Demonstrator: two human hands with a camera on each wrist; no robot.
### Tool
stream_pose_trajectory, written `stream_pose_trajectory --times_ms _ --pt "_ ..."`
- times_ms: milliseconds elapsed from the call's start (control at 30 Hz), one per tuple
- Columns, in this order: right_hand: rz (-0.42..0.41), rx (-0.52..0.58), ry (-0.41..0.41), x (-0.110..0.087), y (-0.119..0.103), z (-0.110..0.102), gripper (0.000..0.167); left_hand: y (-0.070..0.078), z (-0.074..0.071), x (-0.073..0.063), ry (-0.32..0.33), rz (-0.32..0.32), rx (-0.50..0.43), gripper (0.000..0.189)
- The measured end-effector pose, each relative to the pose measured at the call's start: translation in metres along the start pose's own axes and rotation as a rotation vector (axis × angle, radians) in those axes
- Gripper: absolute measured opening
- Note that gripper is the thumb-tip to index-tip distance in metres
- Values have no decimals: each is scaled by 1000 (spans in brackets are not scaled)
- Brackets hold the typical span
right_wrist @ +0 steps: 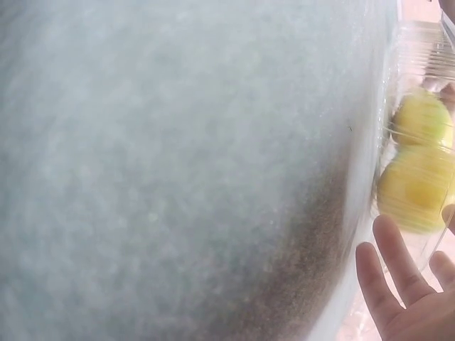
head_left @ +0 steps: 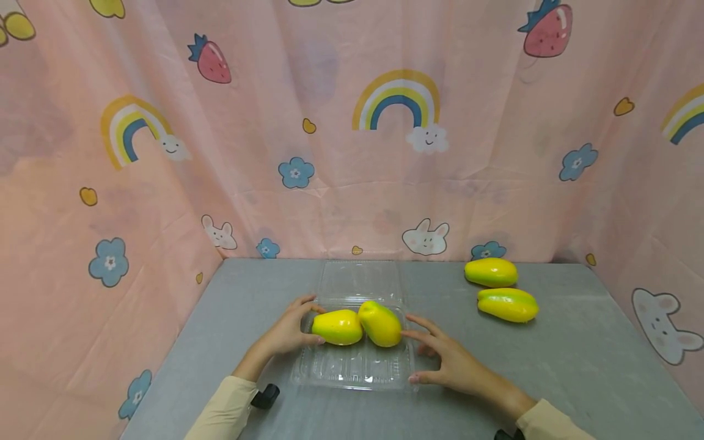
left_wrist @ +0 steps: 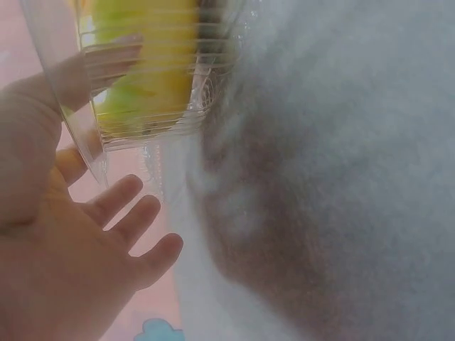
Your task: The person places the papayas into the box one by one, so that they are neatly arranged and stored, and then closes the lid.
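Note:
A clear plastic clamshell box (head_left: 352, 382) lies on the grey table with its lid folded back. Two yellow-green papayas sit side by side in its base. My left hand (head_left: 288, 327) pinches the outer end of the left papaya (head_left: 338, 327) between thumb and forefinger; the left wrist view shows the thumb (left_wrist: 117, 57) through the box wall, with the other fingers spread outside. Beside the right papaya (head_left: 381, 324), my right hand (head_left: 448, 360) has its fingers spread, fingertips right at the fruit's side. Its thumb is apart, near the box's right edge.
Two more papayas lie at the back right of the table, one (head_left: 491, 272) behind the other (head_left: 508, 305). The transparent lid (head_left: 360, 281) extends toward the back edge. A pink printed curtain (head_left: 341, 208) hangs around the table's back and sides.

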State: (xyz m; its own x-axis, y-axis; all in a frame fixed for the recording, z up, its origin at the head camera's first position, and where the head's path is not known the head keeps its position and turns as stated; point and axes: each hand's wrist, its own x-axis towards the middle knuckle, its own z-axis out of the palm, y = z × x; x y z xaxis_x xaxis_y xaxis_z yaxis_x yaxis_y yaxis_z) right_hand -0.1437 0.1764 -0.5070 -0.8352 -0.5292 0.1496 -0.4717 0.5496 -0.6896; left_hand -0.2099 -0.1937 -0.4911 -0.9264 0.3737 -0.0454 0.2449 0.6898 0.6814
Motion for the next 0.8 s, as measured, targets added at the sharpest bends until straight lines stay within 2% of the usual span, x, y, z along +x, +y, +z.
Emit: stream_pose_trajectory --times_ms 567,800 --pt "36 21 -23 0 -1 -2 77 3 0 -2 52 31 -64 46" --pt "23 -24 -21 1 -2 -2 70 2 0 -4 98 39 -63 46"
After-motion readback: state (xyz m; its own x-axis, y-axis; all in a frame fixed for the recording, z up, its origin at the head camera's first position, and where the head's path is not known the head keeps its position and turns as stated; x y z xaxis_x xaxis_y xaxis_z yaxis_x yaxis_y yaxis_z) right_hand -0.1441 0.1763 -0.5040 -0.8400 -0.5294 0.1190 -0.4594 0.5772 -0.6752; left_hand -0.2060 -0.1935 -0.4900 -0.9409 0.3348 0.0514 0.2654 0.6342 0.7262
